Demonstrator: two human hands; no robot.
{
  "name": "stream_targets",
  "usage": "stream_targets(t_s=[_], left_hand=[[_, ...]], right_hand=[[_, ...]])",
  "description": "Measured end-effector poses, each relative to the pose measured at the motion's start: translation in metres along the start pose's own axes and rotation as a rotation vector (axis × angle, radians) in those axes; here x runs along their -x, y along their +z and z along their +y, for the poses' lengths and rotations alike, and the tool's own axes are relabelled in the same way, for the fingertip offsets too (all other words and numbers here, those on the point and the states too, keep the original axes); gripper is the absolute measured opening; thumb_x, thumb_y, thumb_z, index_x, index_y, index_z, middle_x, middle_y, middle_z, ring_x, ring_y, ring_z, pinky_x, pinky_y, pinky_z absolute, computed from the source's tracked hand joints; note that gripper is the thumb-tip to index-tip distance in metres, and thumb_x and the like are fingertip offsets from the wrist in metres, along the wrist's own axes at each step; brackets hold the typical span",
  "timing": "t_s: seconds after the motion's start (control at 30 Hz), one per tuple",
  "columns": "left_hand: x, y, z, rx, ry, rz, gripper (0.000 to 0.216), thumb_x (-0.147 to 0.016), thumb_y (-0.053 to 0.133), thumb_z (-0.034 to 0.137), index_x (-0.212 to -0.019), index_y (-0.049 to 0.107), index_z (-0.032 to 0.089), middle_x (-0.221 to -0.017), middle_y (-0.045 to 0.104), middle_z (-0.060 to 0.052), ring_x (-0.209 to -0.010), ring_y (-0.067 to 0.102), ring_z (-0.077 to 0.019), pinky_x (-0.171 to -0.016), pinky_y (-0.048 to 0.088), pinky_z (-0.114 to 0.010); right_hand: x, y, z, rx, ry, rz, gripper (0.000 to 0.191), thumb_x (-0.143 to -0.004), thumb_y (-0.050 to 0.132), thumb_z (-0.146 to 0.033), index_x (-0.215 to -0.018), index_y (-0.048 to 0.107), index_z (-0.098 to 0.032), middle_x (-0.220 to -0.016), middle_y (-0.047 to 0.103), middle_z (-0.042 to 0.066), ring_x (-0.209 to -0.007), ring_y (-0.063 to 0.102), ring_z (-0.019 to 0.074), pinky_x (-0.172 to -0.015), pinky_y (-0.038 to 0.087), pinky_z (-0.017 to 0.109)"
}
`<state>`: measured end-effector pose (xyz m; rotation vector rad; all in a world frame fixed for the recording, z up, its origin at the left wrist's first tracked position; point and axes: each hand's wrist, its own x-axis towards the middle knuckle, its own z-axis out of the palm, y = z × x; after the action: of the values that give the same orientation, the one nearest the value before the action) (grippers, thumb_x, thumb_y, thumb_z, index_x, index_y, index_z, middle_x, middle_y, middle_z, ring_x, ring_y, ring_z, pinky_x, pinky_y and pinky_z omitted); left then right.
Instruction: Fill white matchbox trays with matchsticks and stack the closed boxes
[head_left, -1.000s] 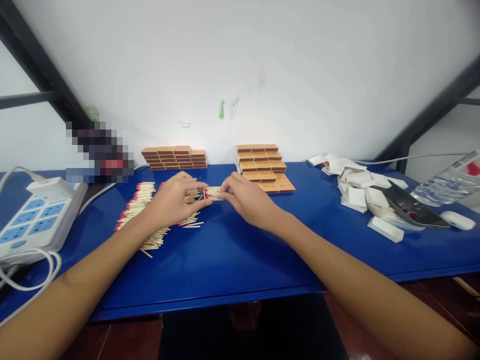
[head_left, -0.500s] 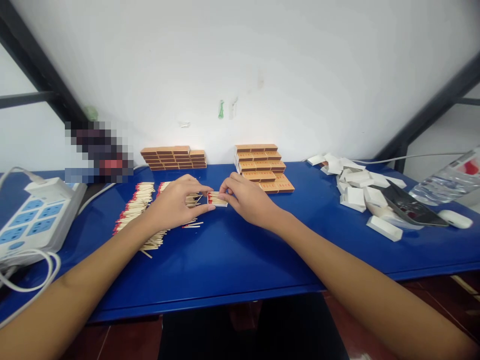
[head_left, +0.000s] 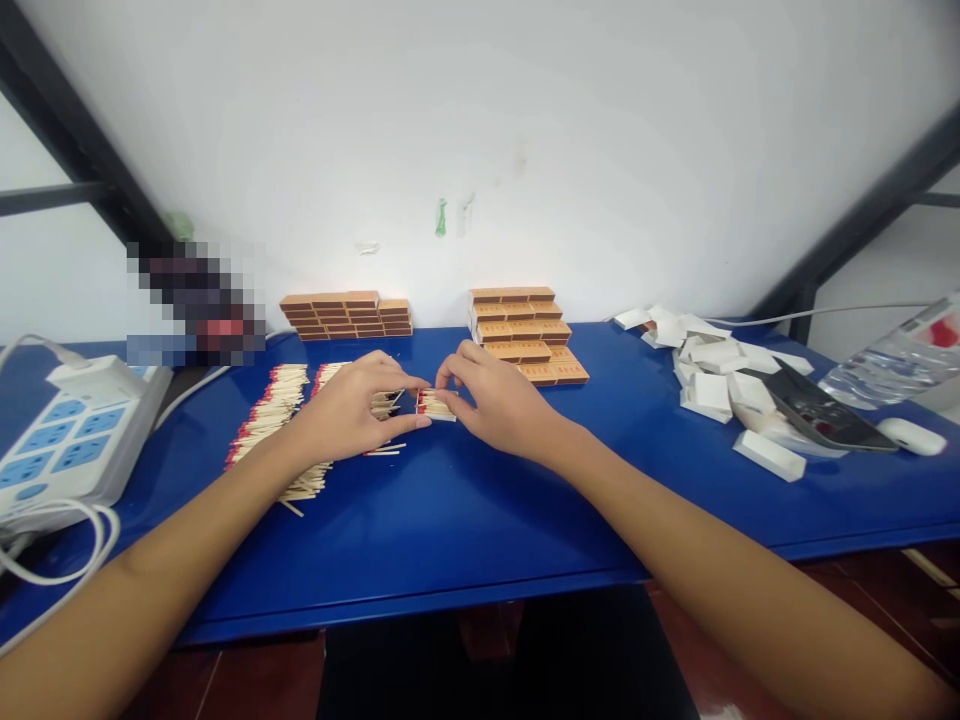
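On the blue table [head_left: 465,510] my left hand [head_left: 352,405] and my right hand [head_left: 499,400] meet around a small white matchbox tray [head_left: 435,405] filled with red-tipped matches. Fingertips of both hands pinch the tray's ends, and it rests on the tabletop. Under and to the left of my left hand lies a spread of loose matches [head_left: 274,415] with red heads. Behind the hands stand two stacks of orange matchbox sleeves, one to the left [head_left: 346,315] and one to the right [head_left: 525,335].
A white power strip [head_left: 71,440] with a looped cable sits at the far left. A heap of empty white trays [head_left: 712,375] lies at the right, beside a dark device [head_left: 825,410], a white mouse [head_left: 911,437] and a plastic water bottle [head_left: 892,365]. A blurred object stands at the back left.
Both hands have drawn the filled tray slightly toward me and lowered it onto the table. The fingers have closed more tightly round its ends.
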<state>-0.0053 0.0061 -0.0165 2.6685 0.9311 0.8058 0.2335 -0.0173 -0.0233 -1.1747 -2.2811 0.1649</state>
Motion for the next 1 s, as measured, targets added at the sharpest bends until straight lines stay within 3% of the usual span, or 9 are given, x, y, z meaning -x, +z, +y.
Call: stream_targets(t_s=[0.13,0.33,1.0], left_hand=[[0.0002,0.0005,-0.0001,0.008,-0.022,0.008,0.045,-0.09,0.079,0.056,-0.122,0.081,0.024,-0.101,0.075,-0.008,-0.101,0.066,-0.0253,-0.087,0.057,-0.039],[-0.0004,0.0008,0.0006,-0.009,-0.009,-0.002,0.038,-0.09,0.079,0.053,-0.114,0.083,0.024,-0.099,0.076,-0.007,-0.1,0.065,-0.0256,-0.085,0.056,-0.039],[-0.0009,-0.0008,0.0019,-0.001,-0.013,0.014,0.038,-0.09,0.078,0.054,-0.114,0.083,0.025,-0.1,0.078,-0.008,-0.103,0.066,-0.0264,-0.086,0.058,-0.038]], right_hand=[[0.0012,-0.0015,-0.0016,-0.034,-0.043,0.031,0.007,-0.103,0.059,-0.018,-0.104,0.066,-0.017,-0.106,0.058,0.005,-0.083,0.056,0.0162,-0.075,0.04,0.03],[0.0021,0.0013,-0.0034,-0.103,-0.064,-0.054,0.009,-0.104,0.061,-0.023,-0.1,0.067,-0.018,-0.104,0.056,0.004,-0.078,0.053,0.0143,-0.072,0.039,0.029],[0.0021,0.0002,-0.0083,0.035,-0.02,-0.034,0.011,-0.106,0.058,-0.024,-0.102,0.066,-0.017,-0.108,0.058,0.006,-0.079,0.055,0.0154,-0.071,0.037,0.03]])
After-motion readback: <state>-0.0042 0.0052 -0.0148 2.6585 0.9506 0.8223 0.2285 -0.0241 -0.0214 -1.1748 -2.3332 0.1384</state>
